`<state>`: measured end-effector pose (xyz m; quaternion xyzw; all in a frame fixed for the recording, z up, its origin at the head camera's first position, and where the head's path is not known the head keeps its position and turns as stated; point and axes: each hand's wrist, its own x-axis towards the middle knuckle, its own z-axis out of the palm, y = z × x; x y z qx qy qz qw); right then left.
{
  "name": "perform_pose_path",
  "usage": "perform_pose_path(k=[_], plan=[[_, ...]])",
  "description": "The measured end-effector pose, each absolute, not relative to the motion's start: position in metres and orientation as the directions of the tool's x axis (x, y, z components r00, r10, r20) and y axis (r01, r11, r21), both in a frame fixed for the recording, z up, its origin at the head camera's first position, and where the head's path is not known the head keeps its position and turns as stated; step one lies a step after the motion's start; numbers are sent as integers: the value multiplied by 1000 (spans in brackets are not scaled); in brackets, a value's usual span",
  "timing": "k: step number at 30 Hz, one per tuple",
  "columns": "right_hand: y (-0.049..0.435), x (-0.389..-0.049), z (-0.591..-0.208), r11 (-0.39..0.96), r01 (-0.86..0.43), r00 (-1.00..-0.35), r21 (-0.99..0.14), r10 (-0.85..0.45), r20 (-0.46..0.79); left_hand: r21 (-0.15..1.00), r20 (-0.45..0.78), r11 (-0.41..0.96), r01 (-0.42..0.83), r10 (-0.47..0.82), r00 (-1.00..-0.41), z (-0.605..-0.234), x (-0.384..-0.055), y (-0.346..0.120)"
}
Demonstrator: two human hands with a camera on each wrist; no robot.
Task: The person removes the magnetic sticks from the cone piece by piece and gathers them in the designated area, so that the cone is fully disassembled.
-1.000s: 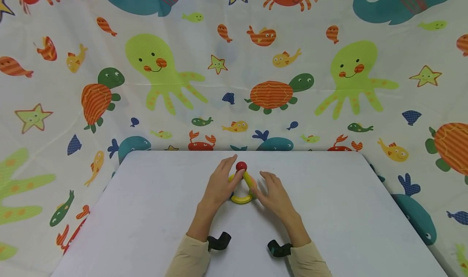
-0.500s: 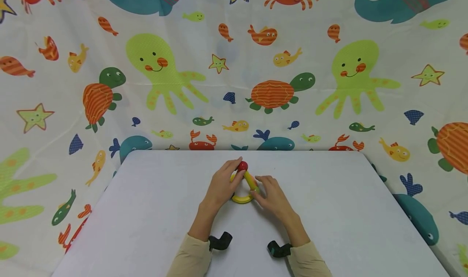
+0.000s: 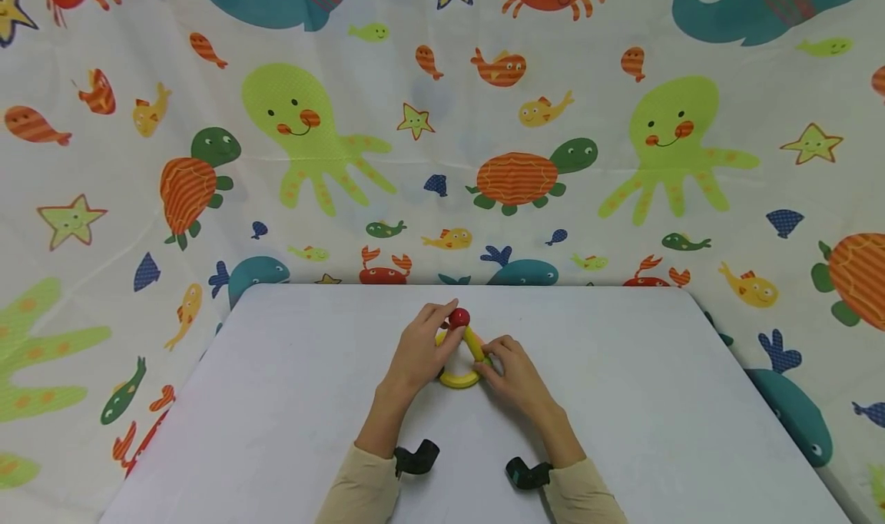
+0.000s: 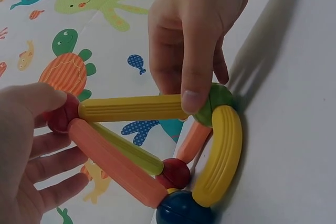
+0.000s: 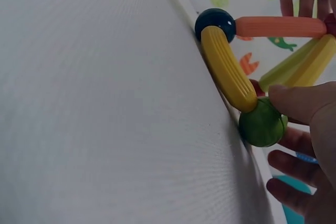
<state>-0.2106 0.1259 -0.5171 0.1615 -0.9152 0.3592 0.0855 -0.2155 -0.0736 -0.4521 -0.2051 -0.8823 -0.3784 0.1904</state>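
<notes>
A pyramid of magnetic balls and sticks stands on the white table. My left hand (image 3: 415, 351) pinches the red ball (image 3: 459, 318) at its top. From that ball a straight yellow stick (image 4: 134, 107), an orange stick (image 4: 118, 163) and a lime stick (image 4: 131, 149) slope down. My right hand (image 3: 515, 374) pinches the lower end of the yellow stick, right at the green ball (image 5: 262, 123). A curved yellow stick (image 5: 228, 69) along the base joins the green ball to a blue ball (image 5: 215, 23). A second red ball (image 4: 174, 173) sits at the far base corner, partly hidden.
The white table (image 3: 276, 432) extends around the pyramid on all sides. Behind it hangs a cloth (image 3: 442, 224) printed with sea animals. A black wrist camera (image 3: 416, 456) sits on the left wrist, another black wrist camera (image 3: 528, 472) on the right.
My left fingers have come in around the top red ball, which has shifted slightly right. My right fingers have drawn together onto the yellow stick's lower end.
</notes>
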Motion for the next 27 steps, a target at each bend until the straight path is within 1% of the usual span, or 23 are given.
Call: perform_pose_path(k=[6,14,27], plan=[[126,-209,-515,669,-353,-936,-655,-239,260,596,499,612,519,224,-837,-452,-214,-74],[128,-209,-516,655,-364,-931,-662,-270,245,583,460,653,484,226,-859,-453,-214,-74],[129,-210,-517,642,-391,-919,-659,-306,247,592,435,655,470,231,-870,-455,-211,-72]])
